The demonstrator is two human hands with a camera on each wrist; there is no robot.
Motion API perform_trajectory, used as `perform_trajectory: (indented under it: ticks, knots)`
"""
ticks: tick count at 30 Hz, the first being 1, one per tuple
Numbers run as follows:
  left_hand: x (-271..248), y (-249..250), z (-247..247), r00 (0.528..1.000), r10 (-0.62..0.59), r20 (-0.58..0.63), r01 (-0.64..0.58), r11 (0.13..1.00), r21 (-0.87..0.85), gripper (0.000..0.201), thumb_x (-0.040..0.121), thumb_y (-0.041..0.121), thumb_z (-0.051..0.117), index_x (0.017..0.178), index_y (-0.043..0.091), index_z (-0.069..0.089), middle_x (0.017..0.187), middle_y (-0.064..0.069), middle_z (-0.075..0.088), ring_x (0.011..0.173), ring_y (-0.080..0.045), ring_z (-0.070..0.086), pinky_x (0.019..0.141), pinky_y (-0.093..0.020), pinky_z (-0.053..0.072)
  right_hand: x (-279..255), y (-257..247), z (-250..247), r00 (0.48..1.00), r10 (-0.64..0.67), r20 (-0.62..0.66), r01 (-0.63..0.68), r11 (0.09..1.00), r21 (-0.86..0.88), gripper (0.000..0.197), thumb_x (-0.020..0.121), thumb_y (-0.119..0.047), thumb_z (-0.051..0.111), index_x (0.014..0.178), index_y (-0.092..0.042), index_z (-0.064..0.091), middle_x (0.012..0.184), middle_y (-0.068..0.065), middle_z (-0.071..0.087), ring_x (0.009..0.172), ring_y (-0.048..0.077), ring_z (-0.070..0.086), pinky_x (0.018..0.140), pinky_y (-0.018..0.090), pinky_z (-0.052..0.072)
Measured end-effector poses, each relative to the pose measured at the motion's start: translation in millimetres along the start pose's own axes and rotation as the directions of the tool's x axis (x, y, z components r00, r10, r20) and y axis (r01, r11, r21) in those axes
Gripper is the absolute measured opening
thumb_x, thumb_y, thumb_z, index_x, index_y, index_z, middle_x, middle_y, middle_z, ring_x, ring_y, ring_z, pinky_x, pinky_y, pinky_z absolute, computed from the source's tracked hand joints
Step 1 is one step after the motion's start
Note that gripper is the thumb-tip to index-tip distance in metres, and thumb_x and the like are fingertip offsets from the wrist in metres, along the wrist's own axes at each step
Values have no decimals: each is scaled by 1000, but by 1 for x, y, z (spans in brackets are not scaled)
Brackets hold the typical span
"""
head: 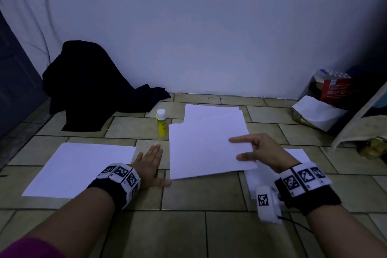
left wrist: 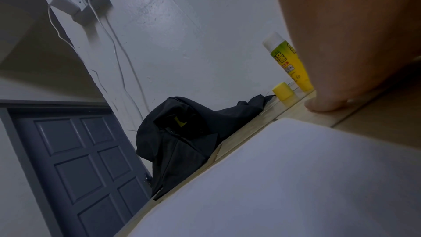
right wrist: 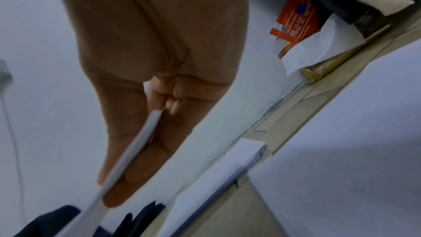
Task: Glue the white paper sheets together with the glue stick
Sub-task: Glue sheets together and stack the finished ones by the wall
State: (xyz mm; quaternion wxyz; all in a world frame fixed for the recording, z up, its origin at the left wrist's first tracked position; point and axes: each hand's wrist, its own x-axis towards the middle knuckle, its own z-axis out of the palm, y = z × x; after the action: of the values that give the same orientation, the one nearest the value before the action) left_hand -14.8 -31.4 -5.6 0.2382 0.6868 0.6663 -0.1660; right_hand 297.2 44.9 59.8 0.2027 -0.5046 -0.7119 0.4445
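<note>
Fingers (head: 240, 139) of my right hand (head: 262, 153) pinch the right edge of a white sheet (head: 201, 153), lifted off the floor (head: 188, 226) over a paper stack (head: 215, 117) at 12 o'clock. Left hand (head: 149, 165) flat on the floor tiles, fingers straight, holding nothing. Another sheet (head: 79, 169) lies at 9 o'clock. Glue stick (head: 161, 122) stands upright at 11 o'clock, its yellow cap (left wrist: 283, 90) off beside it. Dark cloth (head: 94, 84) against the wall.
</note>
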Motion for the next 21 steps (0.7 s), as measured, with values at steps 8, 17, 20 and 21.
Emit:
perform_trajectory:
  ticks: [8,17,20,21]
  knots:
    - [6,0,5,999,-31,-11,32,999,27,126,70,81,40,148,7,-23,156,-6,-30,145,-19,-23,117,-41,-9,43,-9,-30,991,0,-135,4,999,36,52,75,6,73,120,-18,64,119,0,63,96,6,62,81,17,48]
    - [8,-3,7,1000,-27,-5,27,1000,15,121,79,79,43,148,8,-25,155,-5,-32,144,-18,-25,117,-41,-11,116,3,-25,976,89,-197,-131,968,-212,48,78,5,71,123,-13,63,139,7,50,124,23,49,90,19,36]
    - [6,-2,6,1000,-16,-12,16,1000,13,114,85,70,48,148,8,-25,155,-4,-32,144,-17,-26,117,-40,-11,132,7,-18,971,133,-200,-197,918,-344,47,81,2,68,125,-13,60,141,9,46,122,25,50,87,21,37]
    - [6,-2,5,1000,-12,-3,12,1000,8,116,84,72,47,148,8,-25,155,-4,-32,144,-17,-25,117,-40,-11,136,9,-16,969,140,-202,-209,902,-377,47,82,2,67,126,-12,58,141,9,45,124,25,48,89,21,37]
